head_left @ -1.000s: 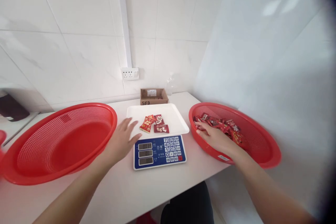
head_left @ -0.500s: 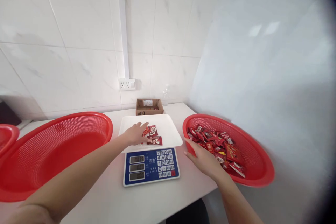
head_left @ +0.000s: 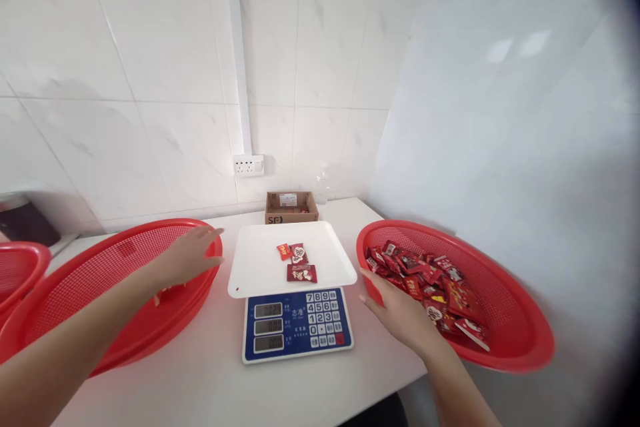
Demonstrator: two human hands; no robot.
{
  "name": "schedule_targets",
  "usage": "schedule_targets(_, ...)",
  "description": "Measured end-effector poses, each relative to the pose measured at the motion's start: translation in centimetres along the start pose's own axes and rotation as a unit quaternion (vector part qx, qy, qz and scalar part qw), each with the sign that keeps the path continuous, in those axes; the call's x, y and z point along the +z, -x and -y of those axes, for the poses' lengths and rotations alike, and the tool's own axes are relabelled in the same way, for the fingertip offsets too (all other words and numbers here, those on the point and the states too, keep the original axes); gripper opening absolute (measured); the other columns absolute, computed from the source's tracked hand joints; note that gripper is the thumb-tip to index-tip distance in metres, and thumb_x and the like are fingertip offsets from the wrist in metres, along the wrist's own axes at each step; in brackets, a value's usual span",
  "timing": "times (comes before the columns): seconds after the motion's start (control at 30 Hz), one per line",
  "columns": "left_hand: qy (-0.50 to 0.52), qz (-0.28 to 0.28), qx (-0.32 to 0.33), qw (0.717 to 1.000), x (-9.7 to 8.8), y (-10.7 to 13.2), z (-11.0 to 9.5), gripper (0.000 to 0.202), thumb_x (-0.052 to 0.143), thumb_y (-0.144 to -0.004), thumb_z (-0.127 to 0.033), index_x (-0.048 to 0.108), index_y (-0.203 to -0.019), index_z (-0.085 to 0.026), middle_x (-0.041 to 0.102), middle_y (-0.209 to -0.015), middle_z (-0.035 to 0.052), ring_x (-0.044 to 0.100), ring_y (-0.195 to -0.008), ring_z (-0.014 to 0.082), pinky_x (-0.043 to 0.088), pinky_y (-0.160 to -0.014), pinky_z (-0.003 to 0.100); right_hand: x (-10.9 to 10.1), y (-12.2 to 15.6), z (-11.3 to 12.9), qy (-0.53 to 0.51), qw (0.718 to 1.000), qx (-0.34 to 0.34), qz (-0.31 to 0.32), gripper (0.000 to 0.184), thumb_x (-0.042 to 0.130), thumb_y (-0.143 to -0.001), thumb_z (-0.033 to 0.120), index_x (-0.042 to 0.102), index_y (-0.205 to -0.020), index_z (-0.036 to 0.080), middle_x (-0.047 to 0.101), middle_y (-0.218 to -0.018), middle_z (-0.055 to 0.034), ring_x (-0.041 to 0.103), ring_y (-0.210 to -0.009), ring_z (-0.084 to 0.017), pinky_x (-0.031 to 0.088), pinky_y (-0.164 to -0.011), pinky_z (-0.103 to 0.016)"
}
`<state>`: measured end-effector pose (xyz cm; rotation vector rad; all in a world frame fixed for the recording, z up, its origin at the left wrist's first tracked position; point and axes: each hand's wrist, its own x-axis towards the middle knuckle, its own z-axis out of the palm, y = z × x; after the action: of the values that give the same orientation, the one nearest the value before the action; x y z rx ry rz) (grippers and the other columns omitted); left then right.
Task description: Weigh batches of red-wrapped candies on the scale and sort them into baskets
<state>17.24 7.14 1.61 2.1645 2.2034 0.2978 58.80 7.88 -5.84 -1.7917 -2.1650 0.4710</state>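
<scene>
though on scale (head_left: 299, 325), packets (head_left: 301, 273) between hands (head_left: 187, 255) (head_left: 396, 307)

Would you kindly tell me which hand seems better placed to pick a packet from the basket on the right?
Probably the right hand: it is by the rim of the right basket, close to the packets inside. The left hand is over the left basket, beyond the scale.
</scene>
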Motion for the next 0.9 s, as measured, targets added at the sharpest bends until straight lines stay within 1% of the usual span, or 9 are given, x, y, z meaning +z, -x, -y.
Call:
schedule_targets(0.1,0.071,0.103,0.092,0.988,1.8,-0.7,-4.3,0.077,0.041,-0.081,-0.062,0.022,-0.146,-0.025,0.019,-0.155,0.0098,0.022,-0.140,0.0280,0.030,-0.108,0.046,-0.1,0.0,0.3,0.004,1.000,0.005,0.003,0.055,0.039,-0.088,0.041,0.039,-0.140,0.023,0.043,-0.144,-0.0060,0.045,-0.127,-0.027,0.041,-0.098,-0.044)
schedule_targets(0.2,0.078,0.167,0.168,0.968,4.3,-2.4,-9.2,0.087,0.038,-0.079,-0.070,0.010,-0.148,-0.026,0.005,-0.158,0.0103,0.008,-0.143,0.0279,0.025,-0.111,0.046,-0.3,0.1,0.5,0.011,1.000,0.012,0.007,0.056,0.039,-0.088,0.040,0.038,-0.141,0.022,0.043,-0.144,-0.0060,0.044,-0.128,-0.027,0.040,-0.099,-0.044)
schedule_targets(0.27,0.044,0.195,0.192,0.961,5.8,-3.7,-11.6,0.093,0.039,-0.074,-0.075,0.011,-0.148,-0.026,0.009,-0.156,0.0143,0.007,-0.143,0.0328,0.023,-0.109,0.053,-0.4,0.1,0.6,0.015,1.000,0.013,0.007,0.056,0.039,-0.088,0.039,0.037,-0.141,0.022,0.044,-0.143,-0.0068,0.045,-0.127,-0.028,0.040,-0.099,-0.044)
schedule_targets(0.37,0.024,0.184,0.212,0.960,7.6,-5.1,-13.8,0.088,0.043,-0.072,-0.075,0.027,-0.144,-0.027,0.021,-0.153,0.0155,0.013,-0.141,0.0383,0.022,-0.106,0.059,-0.4,0.2,0.6,0.016,1.000,0.007,0.001,0.055,0.041,-0.087,0.038,0.038,-0.140,0.023,0.045,-0.142,-0.0071,0.046,-0.126,-0.028,0.040,-0.098,-0.043)
schedule_targets(0.47,0.016,0.131,0.230,0.964,8.5,-5.6,-14.7,0.066,0.038,-0.081,-0.065,0.044,-0.133,-0.025,0.038,-0.144,0.0148,0.030,-0.134,0.0352,0.028,-0.104,0.053,-0.3,0.4,0.5,0.019,1.000,-0.001,-0.009,0.053,0.041,-0.087,0.036,0.040,-0.139,0.024,0.047,-0.141,-0.0074,0.048,-0.124,-0.027,0.041,-0.097,-0.042)
schedule_targets(0.57,0.007,0.077,0.230,0.970,8.9,-5.8,-15.1,0.054,0.037,-0.085,-0.057,0.051,-0.121,-0.020,0.051,-0.126,0.0161,0.044,-0.121,0.0342,0.034,-0.098,0.051,-0.1,0.4,0.4,0.023,1.000,-0.003,-0.019,0.052,0.042,-0.088,0.036,0.041,-0.138,0.026,0.047,-0.140,-0.0069,0.049,-0.123,-0.026,0.041,-0.095,-0.040)
schedule_targets(0.63,0.003,0.056,0.221,0.974,9.2,-6.0,-15.1,0.047,0.040,-0.086,-0.052,0.052,-0.116,-0.019,0.056,-0.117,0.0158,0.048,-0.115,0.0343,0.039,-0.092,0.050,0.0,0.4,0.4,0.029,0.999,0.000,-0.020,0.052,0.041,-0.088,0.036,0.041,-0.138,0.026,0.047,-0.141,-0.0063,0.049,-0.123,-0.026,0.042,-0.095,-0.040)
schedule_targets(0.77,0.013,0.042,0.195,0.980,9.5,-6.7,-14.7,0.026,0.040,-0.088,-0.034,0.050,-0.108,-0.021,0.060,-0.105,0.0102,0.059,-0.096,0.0258,0.045,-0.077,0.037,0.1,0.3,0.4,0.039,0.999,0.002,-0.016,0.052,0.039,-0.089,0.036,0.040,-0.139,0.024,0.046,-0.141,-0.0070,0.050,-0.122,-0.027,0.043,-0.093,-0.041)
schedule_targets(0.9,0.041,0.020,0.159,0.986,8.2,-6.5,-13.4,0.017,0.041,-0.087,-0.029,0.049,-0.101,-0.022,0.063,-0.099,0.0069,0.062,-0.085,0.0208,0.044,-0.072,0.031,0.1,0.3,0.4,0.034,0.999,-0.003,-0.018,0.052,0.041,-0.088,0.034,0.041,-0.139,0.023,0.048,-0.140,-0.0080,0.050,-0.122,-0.028,0.044,-0.092,-0.041)
